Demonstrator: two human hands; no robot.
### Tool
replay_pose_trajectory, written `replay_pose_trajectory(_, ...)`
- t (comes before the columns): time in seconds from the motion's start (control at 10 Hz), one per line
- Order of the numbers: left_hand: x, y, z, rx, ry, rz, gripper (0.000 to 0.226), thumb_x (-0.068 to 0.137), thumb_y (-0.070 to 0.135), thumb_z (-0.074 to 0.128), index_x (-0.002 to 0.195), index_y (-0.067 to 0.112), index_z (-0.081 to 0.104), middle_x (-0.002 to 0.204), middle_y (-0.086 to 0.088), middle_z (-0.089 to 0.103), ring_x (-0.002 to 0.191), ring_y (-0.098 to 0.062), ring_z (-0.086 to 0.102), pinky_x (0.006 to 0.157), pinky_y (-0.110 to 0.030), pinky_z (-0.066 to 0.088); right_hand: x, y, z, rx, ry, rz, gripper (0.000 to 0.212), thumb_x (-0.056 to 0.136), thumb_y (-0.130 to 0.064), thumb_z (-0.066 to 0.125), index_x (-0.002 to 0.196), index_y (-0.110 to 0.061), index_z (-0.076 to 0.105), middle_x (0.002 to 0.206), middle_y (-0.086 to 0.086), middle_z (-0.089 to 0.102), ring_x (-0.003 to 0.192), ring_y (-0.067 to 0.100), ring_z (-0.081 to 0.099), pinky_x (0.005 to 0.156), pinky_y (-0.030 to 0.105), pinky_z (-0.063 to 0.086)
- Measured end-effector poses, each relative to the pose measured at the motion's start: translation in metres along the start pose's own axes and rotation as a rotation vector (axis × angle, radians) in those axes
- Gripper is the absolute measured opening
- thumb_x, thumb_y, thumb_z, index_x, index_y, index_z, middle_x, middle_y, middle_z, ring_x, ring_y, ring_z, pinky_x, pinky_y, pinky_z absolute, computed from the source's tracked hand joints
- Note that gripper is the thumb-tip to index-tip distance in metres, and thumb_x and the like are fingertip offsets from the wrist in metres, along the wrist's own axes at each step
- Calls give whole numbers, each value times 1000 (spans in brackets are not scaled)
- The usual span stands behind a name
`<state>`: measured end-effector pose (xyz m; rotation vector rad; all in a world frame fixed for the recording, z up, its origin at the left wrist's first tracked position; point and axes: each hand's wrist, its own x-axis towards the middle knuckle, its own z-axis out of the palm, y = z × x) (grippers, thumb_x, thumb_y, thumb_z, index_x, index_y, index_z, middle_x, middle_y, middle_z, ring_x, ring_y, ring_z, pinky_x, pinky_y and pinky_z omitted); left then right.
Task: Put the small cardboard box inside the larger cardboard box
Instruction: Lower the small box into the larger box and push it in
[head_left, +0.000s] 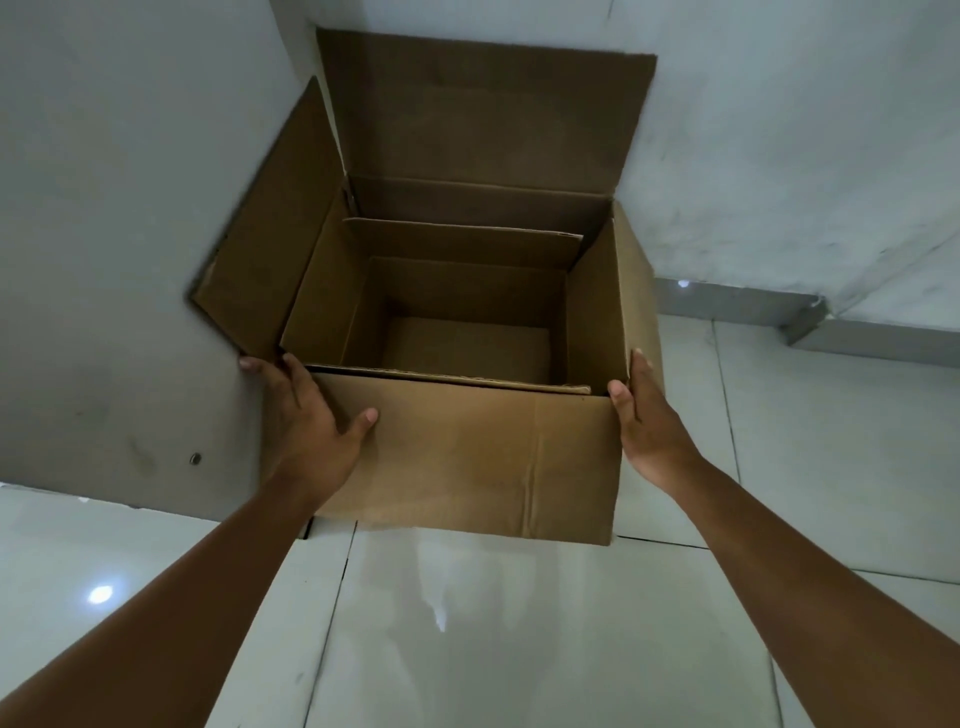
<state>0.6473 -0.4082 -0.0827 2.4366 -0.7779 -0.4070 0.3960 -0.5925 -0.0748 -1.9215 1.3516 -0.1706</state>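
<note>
The larger cardboard box (467, 457) stands on the floor in a wall corner. Its top is open, with the back flap and the left flap leaning on the walls. The small cardboard box (457, 288) sits inside it, open on top, and its bare bottom shows. My left hand (306, 415) clasps the larger box's front left corner, thumb on the front face and fingers round the side. My right hand (644, 421) presses flat on the right side at the front right corner, thumb at the edge.
Grey walls (130, 208) close in behind and to the left of the box. Glossy pale floor tiles (519, 623) spread in front and to the right. A grey skirting strip (737, 301) runs along the right wall's foot.
</note>
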Motion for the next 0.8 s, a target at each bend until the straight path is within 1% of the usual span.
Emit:
replay_pose_trajectory(0.1, 1, 2, 0, 26, -5, 5, 103, 81, 37, 65, 146, 1, -7, 151, -18, -34, 145, -27, -11, 113, -25, 3, 0, 1, -2, -41, -5, 4, 59, 97, -39, 24, 147, -21, 0, 159, 4, 2, 145, 27, 8, 117, 50, 18)
replay_pose_trajectory(0.2, 0, 4, -5, 59, -39, -17, 103, 81, 40, 64, 146, 1, -5, 151, -17, -35, 146, -28, -9, 116, -29, 5, -4, 3, -7, -105, -30, 16, 61, 97, -42, 25, 147, -21, -4, 159, 5, -2, 146, 28, 4, 117, 52, 17)
replay_pose_trajectory(0.3, -1, 10, -14, 94, -96, -68, 101, 81, 41, 64, 147, 2, -1, 152, -16, -32, 146, -31, -3, 118, -34, 10, -8, 1, -13, -154, -50, 17, 63, 96, -42, 26, 147, -20, -5, 159, 7, -5, 145, 31, -1, 116, 50, 14)
replay_pose_trajectory(0.4, -9, 26, -24, 127, -161, -89, 94, 82, 44, 61, 148, 5, 6, 158, -17, -17, 147, -30, -5, 118, -37, 9, -18, -3, -23, -181, -78, 20, 61, 97, -40, 26, 147, -19, -2, 159, 8, -5, 145, 32, -4, 115, 49, 13)
replay_pose_trajectory(0.5, -23, 51, -31, 93, -245, -62, 87, 85, 44, 57, 149, 11, 10, 160, -12, -8, 147, -29, 3, 116, -42, 16, -33, -8, -39, -173, -95, -18, 56, 97, -38, 27, 146, -17, 10, 159, 8, 4, 145, 31, 3, 115, 48, 16)
replay_pose_trajectory(0.6, -42, 83, -40, 12, -288, -8, 79, 88, 37, 56, 149, 17, 9, 160, -4, -7, 147, -27, 7, 116, -45, 18, -50, -21, -62, -160, -107, -31, 56, 97, -39, 28, 147, -19, 11, 159, 6, 5, 145, 28, 5, 116, 47, 16)
replay_pose_trajectory(0.8, -76, 165, -75, -65, -283, 76, 74, 89, 30, 56, 148, 20, 14, 160, -3, 3, 146, -24, 9, 115, -45, 19, -80, -63, -136, -145, -36, -93, 55, 97, -39, 29, 146, -22, 12, 159, 4, 7, 145, 25, 6, 116, 45, 16)
